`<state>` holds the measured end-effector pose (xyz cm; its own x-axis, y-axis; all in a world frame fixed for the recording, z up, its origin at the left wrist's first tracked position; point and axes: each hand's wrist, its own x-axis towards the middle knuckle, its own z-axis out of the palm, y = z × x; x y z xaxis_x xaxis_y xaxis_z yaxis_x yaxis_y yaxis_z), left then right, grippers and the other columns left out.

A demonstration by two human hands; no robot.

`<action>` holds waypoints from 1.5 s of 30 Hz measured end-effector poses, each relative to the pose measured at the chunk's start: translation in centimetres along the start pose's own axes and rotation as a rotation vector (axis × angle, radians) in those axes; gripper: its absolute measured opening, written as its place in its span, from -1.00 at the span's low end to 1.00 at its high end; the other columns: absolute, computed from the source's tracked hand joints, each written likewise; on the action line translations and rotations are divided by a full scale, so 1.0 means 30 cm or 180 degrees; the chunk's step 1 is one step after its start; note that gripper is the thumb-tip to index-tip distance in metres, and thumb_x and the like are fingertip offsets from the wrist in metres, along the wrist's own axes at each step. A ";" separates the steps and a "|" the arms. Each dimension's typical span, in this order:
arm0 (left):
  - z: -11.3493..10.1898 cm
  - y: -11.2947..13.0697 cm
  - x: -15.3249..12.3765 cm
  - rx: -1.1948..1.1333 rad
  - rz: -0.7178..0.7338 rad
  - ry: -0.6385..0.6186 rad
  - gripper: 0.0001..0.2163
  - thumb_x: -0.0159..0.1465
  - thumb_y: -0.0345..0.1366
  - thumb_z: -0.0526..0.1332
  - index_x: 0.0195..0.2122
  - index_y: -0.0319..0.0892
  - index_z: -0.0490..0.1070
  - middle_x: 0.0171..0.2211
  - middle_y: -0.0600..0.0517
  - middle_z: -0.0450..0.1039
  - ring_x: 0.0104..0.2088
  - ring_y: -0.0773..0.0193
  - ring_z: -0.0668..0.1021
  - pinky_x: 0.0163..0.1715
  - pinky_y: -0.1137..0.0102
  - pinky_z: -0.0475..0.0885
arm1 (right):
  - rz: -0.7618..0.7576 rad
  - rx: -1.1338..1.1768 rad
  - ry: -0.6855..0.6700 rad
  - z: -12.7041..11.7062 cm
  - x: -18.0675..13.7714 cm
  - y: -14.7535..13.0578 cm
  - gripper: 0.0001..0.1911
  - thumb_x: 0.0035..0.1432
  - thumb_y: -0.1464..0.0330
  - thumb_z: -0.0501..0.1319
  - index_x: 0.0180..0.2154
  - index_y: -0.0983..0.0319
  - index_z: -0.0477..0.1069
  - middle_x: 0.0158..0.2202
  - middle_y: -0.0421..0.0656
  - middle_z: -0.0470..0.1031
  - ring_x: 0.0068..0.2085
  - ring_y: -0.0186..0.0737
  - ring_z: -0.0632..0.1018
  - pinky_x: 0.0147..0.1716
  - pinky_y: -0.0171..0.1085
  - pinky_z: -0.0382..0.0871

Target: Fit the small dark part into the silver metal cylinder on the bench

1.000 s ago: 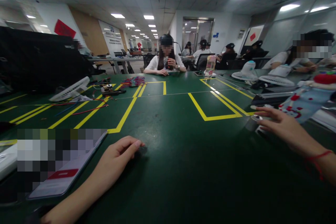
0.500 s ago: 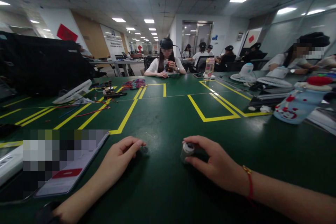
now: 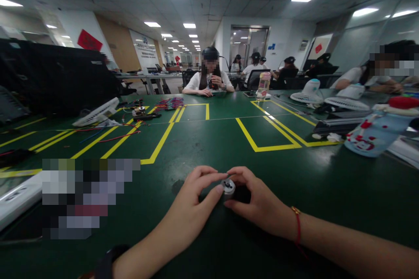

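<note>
A small silver cylindrical motor (image 3: 228, 186) stands upright on the green table (image 3: 209, 148), its round top face showing a dark centre and small holes. My left hand (image 3: 199, 205) has its thumb against the motor's left side, with the forefinger reaching over the back of its rim. From the other side, my right hand (image 3: 262, 205) curls thumb and fingers round the motor. The two hands' fingertips meet or nearly meet behind it. Fingers hide much of the motor's lower body.
Left of my hands lie a white power strip (image 3: 22, 198) and a blurred-out flat object (image 3: 88, 200). Wires (image 3: 170, 103) and a white fan (image 3: 96, 112) sit farther off. A blue bottle (image 3: 376, 133) stands right. A co-worker (image 3: 209, 78) sits opposite.
My left hand has moved right, from bare table to the motor. The motor's top now shows a silver face with holes. My right hand stays round it.
</note>
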<state>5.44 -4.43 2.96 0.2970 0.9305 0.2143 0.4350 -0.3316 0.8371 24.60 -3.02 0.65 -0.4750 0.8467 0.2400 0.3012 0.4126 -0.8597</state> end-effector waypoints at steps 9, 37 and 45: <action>0.012 0.023 0.047 0.0136 0.0081 0.0125 -0.83 0.24 -0.22 0.14 -0.29 -0.05 0.53 -0.25 0.01 0.40 -0.21 0.19 0.45 -0.21 0.31 0.35 | -0.0016 0.0072 -0.0121 -0.005 0.006 -0.016 -0.54 0.00 0.42 0.25 -0.04 0.20 0.19 -0.10 -0.13 0.44 -0.10 -0.27 0.48 -0.08 -0.22 0.36; -0.168 -0.181 0.031 -0.0360 -0.0941 0.0507 -0.61 0.24 -0.01 0.04 -0.12 -0.18 0.43 -0.47 0.07 0.35 -0.50 0.29 0.42 -0.53 0.43 0.32 | 0.0741 -0.1881 0.1309 -0.369 0.020 0.092 -0.55 0.00 0.20 0.19 -0.07 0.25 0.26 -0.19 -0.06 0.44 -0.28 -0.22 0.48 -0.29 -0.22 0.38; -0.172 -0.209 0.040 -0.0452 -0.1041 0.0548 -0.63 0.23 -0.02 0.05 -0.17 -0.20 0.43 -0.55 0.10 0.34 -0.58 0.35 0.39 -0.59 0.48 0.30 | 0.1937 -0.3248 0.1910 -0.688 -0.088 0.249 -0.45 -0.05 0.11 0.17 -0.13 0.41 0.30 -0.21 0.22 0.42 -0.23 0.06 0.47 -0.30 -0.09 0.30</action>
<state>-1.31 -0.42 0.56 0.0099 0.9999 -0.0041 0.3576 0.0003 0.9339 45.18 4.76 2.92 0.3119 0.8919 0.3274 0.9401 -0.2398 -0.2422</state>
